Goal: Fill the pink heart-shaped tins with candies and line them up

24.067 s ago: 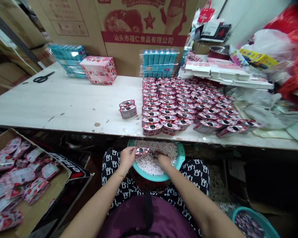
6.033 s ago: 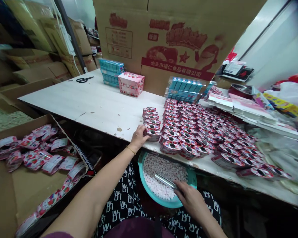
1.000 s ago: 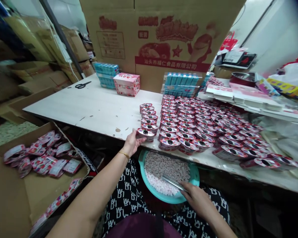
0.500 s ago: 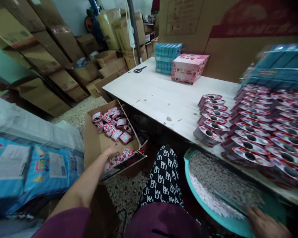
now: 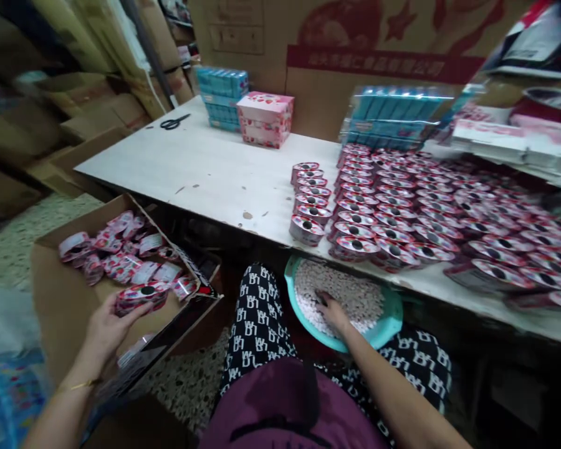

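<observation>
My left hand [image 5: 112, 324] grips a small red-and-pink printed packet [image 5: 143, 298] with a dark round hole in its top. It is raised above an open cardboard box [image 5: 51, 299], where many similar packets [image 5: 121, 265] lie in a loose heap. My right hand [image 5: 334, 313] is down in a turquoise basin [image 5: 387, 337] full of small whitish pieces [image 5: 350, 287]. Its fingers are curled among the pieces, and the fingertips are partly hidden. On the white table [image 5: 206, 181], long rows of the same packets [image 5: 393, 212] stand upright with their holes facing up.
Black scissors [image 5: 174, 122], blue wrapped packs [image 5: 222, 93] and a pink box [image 5: 266, 118] stand toward the table's back left. Another blue pack [image 5: 393, 115] sits behind the rows. White boxes [image 5: 509, 140] occupy the right. A large carton [image 5: 336, 68] backs the table. The basin sits by the table's front edge.
My left hand has come up out of the cardboard box with a packet in it. My right hand has moved from the basin's near-right rim into the whitish pieces. The view has turned right.
</observation>
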The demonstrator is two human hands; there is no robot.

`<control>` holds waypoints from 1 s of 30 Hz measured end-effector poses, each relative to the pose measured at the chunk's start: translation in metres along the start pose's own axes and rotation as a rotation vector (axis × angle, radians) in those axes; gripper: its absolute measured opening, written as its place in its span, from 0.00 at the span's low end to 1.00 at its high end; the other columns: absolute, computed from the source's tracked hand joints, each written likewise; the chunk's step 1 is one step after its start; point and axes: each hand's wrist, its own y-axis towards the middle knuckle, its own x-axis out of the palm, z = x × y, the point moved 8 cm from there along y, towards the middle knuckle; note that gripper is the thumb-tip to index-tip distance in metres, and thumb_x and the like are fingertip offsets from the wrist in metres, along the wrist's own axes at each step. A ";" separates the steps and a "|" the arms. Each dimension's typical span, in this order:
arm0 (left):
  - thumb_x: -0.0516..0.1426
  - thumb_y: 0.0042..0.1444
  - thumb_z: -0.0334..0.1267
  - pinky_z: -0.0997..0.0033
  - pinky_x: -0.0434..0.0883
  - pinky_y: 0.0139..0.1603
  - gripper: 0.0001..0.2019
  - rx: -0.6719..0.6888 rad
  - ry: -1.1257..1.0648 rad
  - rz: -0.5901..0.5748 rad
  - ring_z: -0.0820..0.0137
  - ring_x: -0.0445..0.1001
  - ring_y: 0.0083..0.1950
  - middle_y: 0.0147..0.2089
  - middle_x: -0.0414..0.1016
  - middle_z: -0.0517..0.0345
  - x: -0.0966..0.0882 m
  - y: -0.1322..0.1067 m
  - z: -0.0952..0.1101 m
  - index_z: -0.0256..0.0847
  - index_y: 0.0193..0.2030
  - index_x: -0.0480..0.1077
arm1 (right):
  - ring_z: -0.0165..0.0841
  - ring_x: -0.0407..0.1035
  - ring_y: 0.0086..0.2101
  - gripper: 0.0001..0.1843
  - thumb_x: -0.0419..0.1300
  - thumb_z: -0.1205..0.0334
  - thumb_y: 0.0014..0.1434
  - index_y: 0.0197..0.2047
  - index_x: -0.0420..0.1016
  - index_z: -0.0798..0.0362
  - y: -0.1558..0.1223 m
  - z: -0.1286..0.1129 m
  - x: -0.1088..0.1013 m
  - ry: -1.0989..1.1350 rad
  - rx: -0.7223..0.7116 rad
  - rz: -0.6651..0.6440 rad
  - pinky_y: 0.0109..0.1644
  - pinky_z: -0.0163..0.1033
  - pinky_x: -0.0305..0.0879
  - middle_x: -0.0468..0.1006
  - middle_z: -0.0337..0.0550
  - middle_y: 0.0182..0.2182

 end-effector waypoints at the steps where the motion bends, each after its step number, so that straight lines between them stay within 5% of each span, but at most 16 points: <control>1: 0.64 0.31 0.46 0.62 0.69 0.42 0.26 0.040 -0.095 -0.049 0.65 0.71 0.40 0.34 0.74 0.67 0.012 -0.014 0.022 0.46 0.41 0.66 | 0.34 0.62 0.48 0.24 0.49 0.67 0.49 0.52 0.63 0.60 -0.002 0.003 -0.003 0.031 -0.010 0.008 0.52 0.37 0.56 0.70 0.50 0.48; 4: 0.65 0.31 0.42 0.61 0.69 0.45 0.27 0.052 -0.480 -0.391 0.63 0.72 0.40 0.38 0.75 0.58 0.085 -0.069 0.080 0.41 0.41 0.66 | 0.34 0.66 0.43 0.22 0.50 0.66 0.49 0.48 0.65 0.61 -0.014 0.010 -0.018 0.117 -0.050 0.023 0.49 0.38 0.59 0.73 0.48 0.42; 7: 0.65 0.33 0.36 0.64 0.67 0.47 0.26 0.054 -0.609 -0.690 0.65 0.72 0.41 0.40 0.74 0.53 0.172 -0.123 0.124 0.38 0.43 0.65 | 0.34 0.66 0.41 0.21 0.51 0.65 0.49 0.47 0.66 0.60 -0.034 0.015 -0.042 0.181 -0.083 0.054 0.47 0.39 0.60 0.73 0.46 0.40; 11: 0.65 0.33 0.34 0.69 0.66 0.45 0.24 0.089 -0.667 -0.829 0.70 0.72 0.39 0.38 0.74 0.56 0.261 -0.160 0.156 0.39 0.41 0.65 | 0.34 0.65 0.42 0.21 0.52 0.61 0.49 0.47 0.65 0.57 -0.067 0.020 -0.084 0.256 -0.118 0.090 0.49 0.40 0.59 0.73 0.45 0.41; 15: 0.64 0.35 0.36 0.72 0.67 0.38 0.23 -0.062 -0.714 -0.838 0.72 0.72 0.34 0.36 0.73 0.55 0.319 -0.174 0.157 0.38 0.40 0.64 | 0.35 0.64 0.45 0.21 0.51 0.59 0.52 0.48 0.66 0.57 -0.103 0.015 -0.127 0.250 -0.158 0.106 0.51 0.40 0.57 0.71 0.46 0.45; 19: 0.63 0.37 0.36 0.71 0.68 0.36 0.23 -0.123 -0.710 -0.870 0.72 0.72 0.34 0.38 0.72 0.54 0.350 -0.186 0.154 0.38 0.42 0.63 | 0.36 0.64 0.47 0.20 0.50 0.59 0.54 0.49 0.67 0.54 -0.124 0.002 -0.155 0.121 -0.152 0.125 0.51 0.41 0.57 0.71 0.46 0.47; 26: 0.58 0.38 0.26 0.67 0.64 0.45 0.17 0.493 -0.360 -0.770 0.68 0.70 0.39 0.37 0.71 0.58 0.346 -0.192 0.182 0.42 0.38 0.68 | 0.37 0.67 0.42 0.19 0.47 0.61 0.56 0.49 0.67 0.52 -0.126 -0.046 -0.156 -0.404 -0.150 0.062 0.45 0.39 0.60 0.73 0.47 0.41; 30: 0.53 0.39 0.22 0.64 0.61 0.49 0.20 0.699 -0.248 -0.714 0.65 0.67 0.45 0.41 0.70 0.55 0.340 -0.197 0.186 0.43 0.40 0.68 | 0.37 0.69 0.35 0.15 0.46 0.66 0.55 0.42 0.70 0.55 -0.121 -0.075 -0.148 -0.680 -0.118 0.051 0.37 0.38 0.61 0.74 0.49 0.34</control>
